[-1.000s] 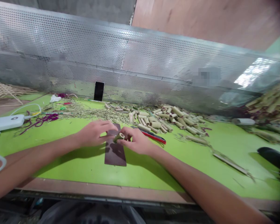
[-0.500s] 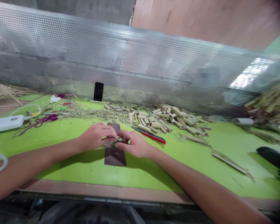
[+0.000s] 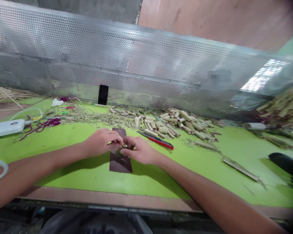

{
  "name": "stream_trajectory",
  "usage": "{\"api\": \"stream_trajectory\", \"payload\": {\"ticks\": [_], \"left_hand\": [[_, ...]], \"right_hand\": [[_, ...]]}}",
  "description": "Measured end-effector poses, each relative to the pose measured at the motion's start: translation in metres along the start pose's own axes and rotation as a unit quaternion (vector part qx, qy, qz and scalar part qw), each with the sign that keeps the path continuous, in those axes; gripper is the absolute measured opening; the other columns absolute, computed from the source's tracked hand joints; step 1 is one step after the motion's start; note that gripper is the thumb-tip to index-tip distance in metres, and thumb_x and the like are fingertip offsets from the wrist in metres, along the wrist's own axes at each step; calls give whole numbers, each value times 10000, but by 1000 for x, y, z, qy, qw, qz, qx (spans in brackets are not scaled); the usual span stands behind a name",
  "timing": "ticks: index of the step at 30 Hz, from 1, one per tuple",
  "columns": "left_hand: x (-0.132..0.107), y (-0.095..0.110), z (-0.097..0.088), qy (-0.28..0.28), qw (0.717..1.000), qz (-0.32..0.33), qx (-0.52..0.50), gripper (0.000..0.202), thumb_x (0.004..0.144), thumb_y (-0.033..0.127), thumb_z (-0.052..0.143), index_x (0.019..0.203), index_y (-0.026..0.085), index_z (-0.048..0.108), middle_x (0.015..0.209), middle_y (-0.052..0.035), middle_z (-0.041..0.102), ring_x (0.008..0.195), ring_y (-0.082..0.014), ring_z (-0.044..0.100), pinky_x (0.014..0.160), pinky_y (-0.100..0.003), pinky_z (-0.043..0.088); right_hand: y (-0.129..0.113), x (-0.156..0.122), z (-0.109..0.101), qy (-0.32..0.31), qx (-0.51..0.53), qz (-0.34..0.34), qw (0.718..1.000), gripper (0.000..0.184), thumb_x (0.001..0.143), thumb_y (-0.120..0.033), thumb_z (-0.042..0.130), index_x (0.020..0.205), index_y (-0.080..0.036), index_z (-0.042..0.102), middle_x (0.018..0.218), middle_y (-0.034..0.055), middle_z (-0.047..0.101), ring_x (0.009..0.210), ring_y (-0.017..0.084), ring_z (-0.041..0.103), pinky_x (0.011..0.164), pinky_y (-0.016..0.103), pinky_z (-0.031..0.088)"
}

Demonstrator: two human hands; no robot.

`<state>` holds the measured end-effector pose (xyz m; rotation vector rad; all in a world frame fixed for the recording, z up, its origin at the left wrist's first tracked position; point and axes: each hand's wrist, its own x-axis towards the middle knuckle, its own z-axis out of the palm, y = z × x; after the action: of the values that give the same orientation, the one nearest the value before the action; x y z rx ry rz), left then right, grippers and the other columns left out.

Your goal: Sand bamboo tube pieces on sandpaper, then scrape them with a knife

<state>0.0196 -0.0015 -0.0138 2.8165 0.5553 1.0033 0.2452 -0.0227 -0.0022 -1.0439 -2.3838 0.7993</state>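
Observation:
Between the fingertips of both hands is a short hollow tube (image 3: 124, 145), pale at its rim and greenish along its side, like a cut piece of bamboo. My left hand (image 3: 103, 141) comes from the left, its fingers closed on the tube near the top. My right hand (image 3: 142, 150) pinches it from the right with thumb and fingers. Much of the tube is covered by the fingers. Beneath the hands lies a dark brown strip (image 3: 120, 164) that looks like sandpaper. Whether the tube's lower end touches this strip cannot be made out.
Beyond my right hand lies a red and black cutter knife (image 3: 160, 141). A heap of cut tubes (image 3: 183, 122) and shavings (image 3: 100, 120) spreads along the back. A phone (image 3: 103, 94) leans against the perforated metal screen (image 3: 88, 55). At left are a white power bank-like device (image 3: 6, 128) and purple cord (image 3: 48, 124).
The tube's upper rim shows at a slightly flatter angle between the fingers. Both hands stay in almost the same place over the brown strip.

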Motion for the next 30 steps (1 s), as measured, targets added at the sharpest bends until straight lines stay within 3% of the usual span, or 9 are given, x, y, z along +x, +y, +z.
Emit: {"api": "stream_trajectory", "payload": {"ticks": [8,14,21,25,30], "left_hand": [[4,2,-1,-71,996,-46,14,213,1036,286,458,944,175,616,860,-40,675,785,-191,584,763,-315,422],[9,6,-7,-92,990,-105,-18,194,1020,262,445,899,180,573,848,-35,628,788,-190,554,756,-319,415],[6,-6,-13,-44,992,-113,-28,217,1028,292,428,909,176,568,845,-40,619,784,-194,546,772,-350,420],[6,-11,-16,-12,990,-132,-47,226,1030,305,429,910,176,570,814,-33,610,751,-188,548,709,-328,424],[8,-13,-20,39,984,-161,-68,228,1030,319,449,894,179,568,762,-11,602,673,-160,545,655,-307,434]], "right_hand": [[-2,1,0,-16,28,2,999,134,886,-332,619,910,-206,584,738,5,681,642,181,650,601,292,456],[0,1,-5,-1,37,28,999,151,907,-359,614,906,-213,577,724,-4,670,655,184,659,595,300,454],[26,6,-18,34,137,5,990,301,920,-508,620,942,-210,589,803,4,669,666,155,615,604,299,453],[43,11,-23,63,195,38,978,419,873,-618,655,943,-211,581,850,21,694,663,144,621,608,303,474],[44,14,-21,96,256,60,960,455,836,-643,687,924,-214,564,844,18,696,657,137,622,588,294,465]]}}
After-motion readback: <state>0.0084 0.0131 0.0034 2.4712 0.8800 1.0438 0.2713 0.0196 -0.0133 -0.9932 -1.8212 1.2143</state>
